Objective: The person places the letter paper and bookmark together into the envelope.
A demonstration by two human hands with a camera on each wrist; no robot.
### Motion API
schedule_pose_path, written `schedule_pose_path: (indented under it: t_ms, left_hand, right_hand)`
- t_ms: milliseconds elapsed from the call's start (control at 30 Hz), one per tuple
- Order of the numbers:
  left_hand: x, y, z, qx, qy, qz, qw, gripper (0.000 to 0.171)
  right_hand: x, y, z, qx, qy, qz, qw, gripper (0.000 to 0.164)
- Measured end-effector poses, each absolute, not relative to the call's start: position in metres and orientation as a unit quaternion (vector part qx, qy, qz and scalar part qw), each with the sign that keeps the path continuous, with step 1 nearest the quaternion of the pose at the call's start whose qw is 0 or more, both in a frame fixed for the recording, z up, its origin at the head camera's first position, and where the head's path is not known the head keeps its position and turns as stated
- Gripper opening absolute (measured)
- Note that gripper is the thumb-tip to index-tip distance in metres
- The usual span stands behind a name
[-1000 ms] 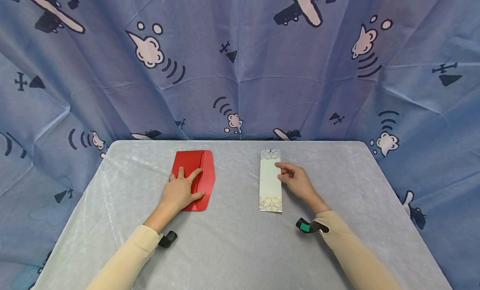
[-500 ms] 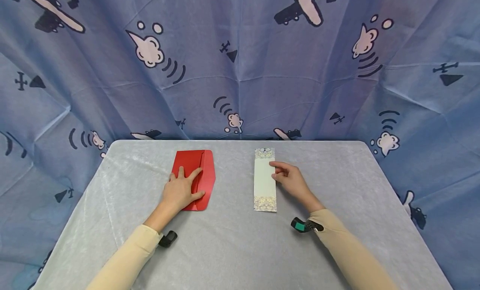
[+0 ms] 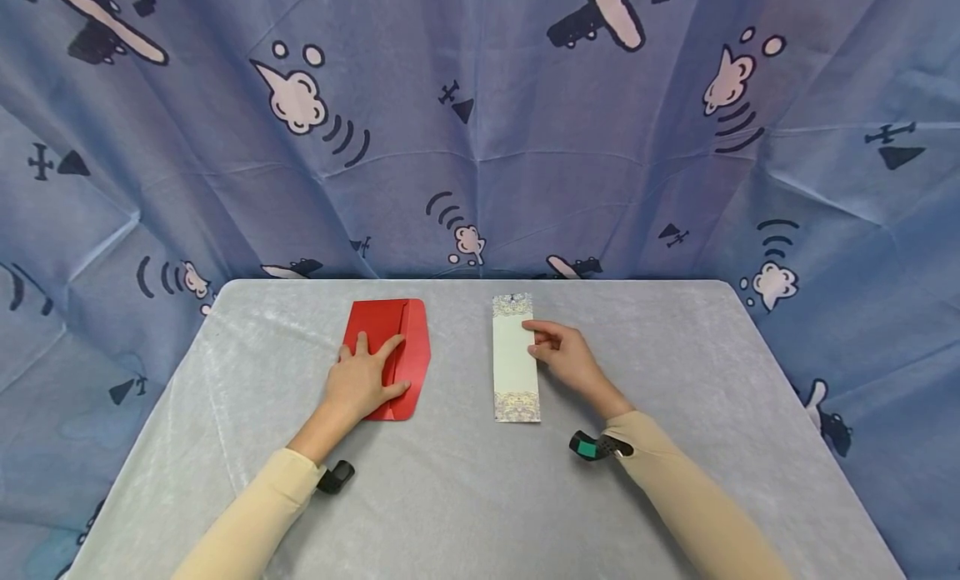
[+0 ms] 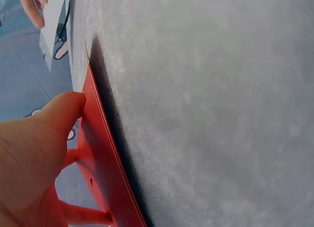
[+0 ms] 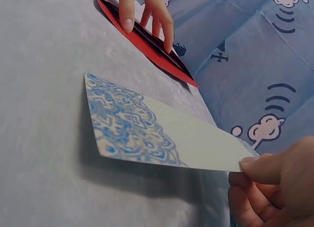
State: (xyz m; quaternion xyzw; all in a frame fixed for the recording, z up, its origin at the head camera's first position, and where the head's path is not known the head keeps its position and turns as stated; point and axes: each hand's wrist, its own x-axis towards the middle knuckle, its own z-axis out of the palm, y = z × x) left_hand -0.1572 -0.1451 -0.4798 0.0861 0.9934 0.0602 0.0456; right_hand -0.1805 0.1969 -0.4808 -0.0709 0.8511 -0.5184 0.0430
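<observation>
A red envelope (image 3: 375, 317) lies on the table with its flap unfolded to the right. My left hand (image 3: 358, 384) rests on it, fingers spread and straight, thumb on the flap. In the left wrist view the thumb and fingers touch the envelope (image 4: 100, 153). To the right, my right hand (image 3: 566, 355) pinches the long edge of a narrow pale bookmark-like card (image 3: 515, 355) between thumb and fingers. Ornate blue and yellow patterns cover both ends of the card. The right wrist view has the card (image 5: 196, 143) raised above the cloth, its shadow beneath.
A light grey cloth covers the table (image 3: 450, 497). Behind and around it hangs a blue curtain (image 3: 480, 130) with airplane and cloud prints. Each wrist carries a small black camera, one at the left wrist (image 3: 336, 477).
My right hand has carried the card leftward, closer to the red envelope. The left hand and the envelope have stayed in place.
</observation>
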Motion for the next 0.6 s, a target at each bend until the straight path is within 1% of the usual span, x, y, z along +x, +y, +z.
schedule_pose_path:
  t_ms: [333,600]
  left_hand:
    - [-0.156,-0.145,-0.477,0.088,0.993,0.057,0.046,0.085]
    - [-0.158,-0.146,-0.481,0.089,0.993,0.065,0.042,0.085]
  right_hand:
    - [-0.185,0.176,-0.479,-0.086,0.847,-0.522,0.052,0.041]
    - [-0.187,0.157,-0.479,-0.096,0.841,-0.528,0.064,0.04]
